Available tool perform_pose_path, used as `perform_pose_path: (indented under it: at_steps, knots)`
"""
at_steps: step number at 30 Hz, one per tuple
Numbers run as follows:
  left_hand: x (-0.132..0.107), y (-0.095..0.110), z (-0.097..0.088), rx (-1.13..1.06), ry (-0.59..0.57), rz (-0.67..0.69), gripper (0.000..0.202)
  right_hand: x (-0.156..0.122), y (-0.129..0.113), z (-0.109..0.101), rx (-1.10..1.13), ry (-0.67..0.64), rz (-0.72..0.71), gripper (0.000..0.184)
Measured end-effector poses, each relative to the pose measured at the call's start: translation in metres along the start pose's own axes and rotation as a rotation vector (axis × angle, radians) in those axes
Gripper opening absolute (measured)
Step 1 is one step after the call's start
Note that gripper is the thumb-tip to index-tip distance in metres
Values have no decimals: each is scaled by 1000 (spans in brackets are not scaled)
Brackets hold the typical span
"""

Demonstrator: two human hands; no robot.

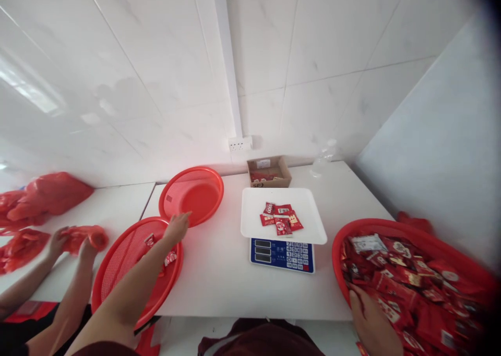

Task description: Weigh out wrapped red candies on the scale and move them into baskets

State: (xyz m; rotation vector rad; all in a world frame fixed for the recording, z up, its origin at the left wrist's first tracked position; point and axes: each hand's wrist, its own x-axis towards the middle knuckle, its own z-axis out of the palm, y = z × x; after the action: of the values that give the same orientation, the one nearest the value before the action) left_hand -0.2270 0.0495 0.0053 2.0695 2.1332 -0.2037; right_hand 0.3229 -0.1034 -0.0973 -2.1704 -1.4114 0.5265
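My left hand (178,225) is stretched out over the near red mesh basket (117,272). Its fingers lie straight against the rim of a second red basket (191,195), which stands tilted behind the first. It holds nothing. A few red packets (169,257) lie in the near basket under my forearm. My right hand (370,319) rests at the near edge of a large red basket (340,241) heaped with red snack packets (410,288). Its fingers are buried among them. A white scale (282,251) between my hands carries several red packets (281,217) on its pan.
A co-worker's two hands (72,244) at the left hold a red plastic bag (88,237), with more red bags (47,194) behind. A small cardboard box (269,171) and a clear plastic bag (324,160) stand by the tiled wall.
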Motion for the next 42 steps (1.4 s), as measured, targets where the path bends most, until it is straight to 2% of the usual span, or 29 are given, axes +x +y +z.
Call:
perform_pose_path:
  at_steps: [3,7,10,13,18,21,23,25,28,30,32,35,39,42]
  knots:
    - [10,51,13,-143,-64,-20,50,0,0,1,61,-66,37,47]
    - [20,102,24,-168,-16,-67,54,-1,-1,2,61,-79,104,46]
    - [25,127,25,-199,8,-51,56,-2,-4,1,65,-64,111,44]
    - [27,146,23,-233,-1,42,57,-3,-6,1,69,-56,112,44]
    - [27,168,23,-268,-10,164,60,-4,-8,1,44,-82,172,50]
    - [25,179,23,-255,28,152,61,-5,-12,-1,20,-72,169,52]
    - [24,192,23,-233,73,200,62,-6,-16,-2,-1,-62,161,54]
    - [24,213,24,-218,100,335,63,-7,-21,-4,-25,-54,153,55]
    - [29,257,29,-234,56,563,67,-7,-25,-6,-56,-45,119,59]
    - [37,284,33,-233,19,605,77,-7,-25,-5,-71,-41,114,60]
    - [48,304,36,-213,6,586,87,-7,-23,-3,-73,-29,103,56]
    - [63,315,39,-194,41,579,85,-7,-22,-1,-60,19,73,49]
    - [77,310,40,-223,89,641,75,-9,-28,-4,-39,59,89,47]
    - [83,304,39,-260,100,635,69,-10,-34,-9,-36,37,118,48]
